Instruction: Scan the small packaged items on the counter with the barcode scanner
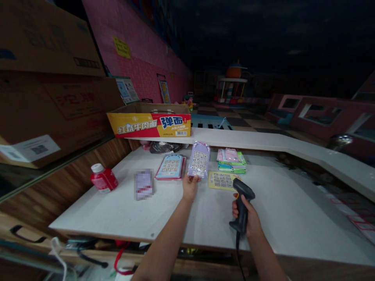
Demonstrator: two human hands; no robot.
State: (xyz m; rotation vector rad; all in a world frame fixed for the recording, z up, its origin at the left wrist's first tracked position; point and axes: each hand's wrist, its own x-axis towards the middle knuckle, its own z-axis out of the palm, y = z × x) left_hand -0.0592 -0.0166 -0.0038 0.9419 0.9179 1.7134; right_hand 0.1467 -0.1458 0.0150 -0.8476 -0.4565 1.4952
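the left hand [190, 186] pinches the bottom edge of a lilac sticker packet [199, 159], holding it upright and slightly tilted above the white counter [123, 210]. the packet is flat and glossy, with a notched hanging tab at the top and a grid of small coloured stickers showing through its front. the right hand [249, 218] is wrapped in a full grip around the handle of a black barcode scanner [242, 203], whose head points forward toward the packet; the scanner sits just to the right of and below the packet, apart from it, and a cable runs down from the handle base.

on the counter between the two hands lies a yellow sticker sheet [220, 180], flat. behind it is a neat stack of green-edged packets [232, 162] with a pink one on top. left of the held packet lies a pink-and-blue sticker packet [170, 166], and further left a small blurred card [143, 184]. a red bottle with a white cap [103, 178] lies tilted near the wood-grain wall.

on the raised ledge stands an open cardboard noodle box [152, 121], printed yellow and red; what is in it cannot be seen from here. below it lies a dark crumpled bag [165, 147], probably plastic. large brown cartons [49, 89] are stacked at the left.
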